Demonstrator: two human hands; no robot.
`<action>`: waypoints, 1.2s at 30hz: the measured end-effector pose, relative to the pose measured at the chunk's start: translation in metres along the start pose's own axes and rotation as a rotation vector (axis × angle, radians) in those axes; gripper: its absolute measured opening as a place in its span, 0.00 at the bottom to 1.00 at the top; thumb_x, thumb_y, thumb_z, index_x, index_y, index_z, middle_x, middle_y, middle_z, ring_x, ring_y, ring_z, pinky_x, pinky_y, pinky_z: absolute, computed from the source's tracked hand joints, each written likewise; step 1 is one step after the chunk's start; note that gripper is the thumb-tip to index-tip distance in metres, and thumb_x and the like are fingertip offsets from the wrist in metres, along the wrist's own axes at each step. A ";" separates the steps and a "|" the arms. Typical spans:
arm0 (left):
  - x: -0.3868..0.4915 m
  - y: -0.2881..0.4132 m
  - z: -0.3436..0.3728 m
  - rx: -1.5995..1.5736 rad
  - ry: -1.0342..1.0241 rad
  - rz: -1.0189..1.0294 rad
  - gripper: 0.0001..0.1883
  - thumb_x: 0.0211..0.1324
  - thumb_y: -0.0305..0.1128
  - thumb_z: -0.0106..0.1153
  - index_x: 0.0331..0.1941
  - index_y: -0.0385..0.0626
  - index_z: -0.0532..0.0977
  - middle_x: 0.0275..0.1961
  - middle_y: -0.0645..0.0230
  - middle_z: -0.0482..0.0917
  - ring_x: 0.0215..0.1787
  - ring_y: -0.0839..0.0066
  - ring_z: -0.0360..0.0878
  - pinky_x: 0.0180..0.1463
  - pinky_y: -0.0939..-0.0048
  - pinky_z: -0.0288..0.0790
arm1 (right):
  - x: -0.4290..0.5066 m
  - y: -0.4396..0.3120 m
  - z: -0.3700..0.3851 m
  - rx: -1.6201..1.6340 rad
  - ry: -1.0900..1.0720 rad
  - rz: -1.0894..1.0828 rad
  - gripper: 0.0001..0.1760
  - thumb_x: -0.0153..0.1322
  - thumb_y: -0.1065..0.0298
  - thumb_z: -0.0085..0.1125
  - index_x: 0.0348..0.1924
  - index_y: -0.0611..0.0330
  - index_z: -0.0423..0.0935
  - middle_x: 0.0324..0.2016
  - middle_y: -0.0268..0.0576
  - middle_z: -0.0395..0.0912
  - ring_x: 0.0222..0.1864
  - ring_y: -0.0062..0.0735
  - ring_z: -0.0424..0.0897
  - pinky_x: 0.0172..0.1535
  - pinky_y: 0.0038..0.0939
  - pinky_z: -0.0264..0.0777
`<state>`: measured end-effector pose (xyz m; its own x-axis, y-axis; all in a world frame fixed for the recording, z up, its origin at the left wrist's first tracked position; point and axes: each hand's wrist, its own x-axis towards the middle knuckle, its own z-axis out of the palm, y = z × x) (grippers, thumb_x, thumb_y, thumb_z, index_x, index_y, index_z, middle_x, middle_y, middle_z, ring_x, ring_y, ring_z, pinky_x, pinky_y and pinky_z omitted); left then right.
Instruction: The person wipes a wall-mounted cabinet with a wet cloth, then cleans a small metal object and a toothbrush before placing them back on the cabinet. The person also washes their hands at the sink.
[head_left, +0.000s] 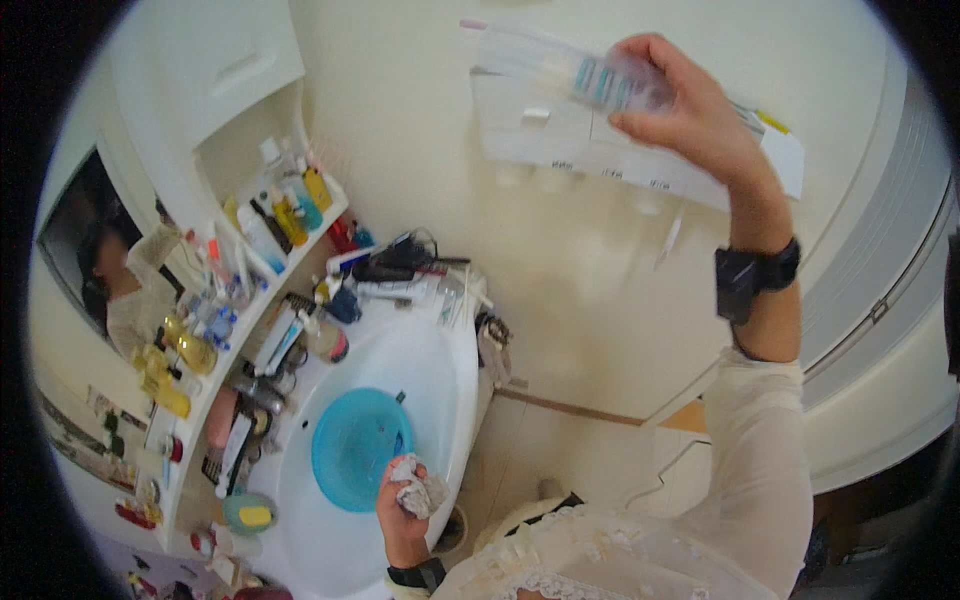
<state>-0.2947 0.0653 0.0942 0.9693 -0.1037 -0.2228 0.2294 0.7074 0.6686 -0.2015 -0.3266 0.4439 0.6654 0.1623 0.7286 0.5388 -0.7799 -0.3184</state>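
My right hand is raised at the upper right, its fingers and thumb around a translucent plastic package with teal markings. The package looks blurred, and its contents are hard to make out. Behind it on the wall is a white toothbrush holder, partly covered by my hand and forearm. Low in the view, my left hand grips a crumpled whitish cloth or paper. That hand is just in front of a blue plastic basin, which sits in the white washbasin.
A curved shelf on the left carries bottles and jars. More toiletries crowd the counter behind the washbasin, with a soap dish holding yellow soap near its left edge. A mirror reflects a person. A curved shower enclosure stands right.
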 end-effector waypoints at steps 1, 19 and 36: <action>0.007 -0.002 0.007 -0.007 -0.029 0.003 0.20 0.44 0.29 0.47 0.45 0.40 0.71 0.35 0.62 0.74 0.35 0.69 0.72 0.40 0.67 0.71 | 0.018 0.006 -0.015 -0.009 -0.028 -0.010 0.27 0.57 0.66 0.64 0.48 0.61 0.69 0.39 0.38 0.73 0.39 0.27 0.71 0.45 0.23 0.66; 0.090 -0.019 0.063 -0.096 -0.073 -0.121 0.18 0.46 0.26 0.45 0.45 0.38 0.68 0.35 0.55 0.75 0.35 0.63 0.74 0.40 0.63 0.71 | 0.122 0.122 0.008 -0.364 -0.337 0.205 0.37 0.54 0.50 0.72 0.50 0.64 0.75 0.43 0.55 0.78 0.45 0.46 0.76 0.48 0.33 0.69; 0.111 0.002 0.033 -0.045 -0.031 -0.157 0.19 0.58 0.35 0.48 0.53 0.43 0.69 0.45 0.60 0.77 0.43 0.70 0.77 0.46 0.65 0.75 | 0.062 0.042 0.021 -0.074 0.089 -0.058 0.16 0.70 0.58 0.56 0.40 0.63 0.79 0.32 0.31 0.79 0.37 0.19 0.75 0.44 0.23 0.68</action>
<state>-0.1833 0.0326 0.0942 0.9245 -0.2363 -0.2992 0.3744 0.7112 0.5950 -0.1268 -0.3370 0.4626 0.5843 0.1567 0.7963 0.5333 -0.8137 -0.2312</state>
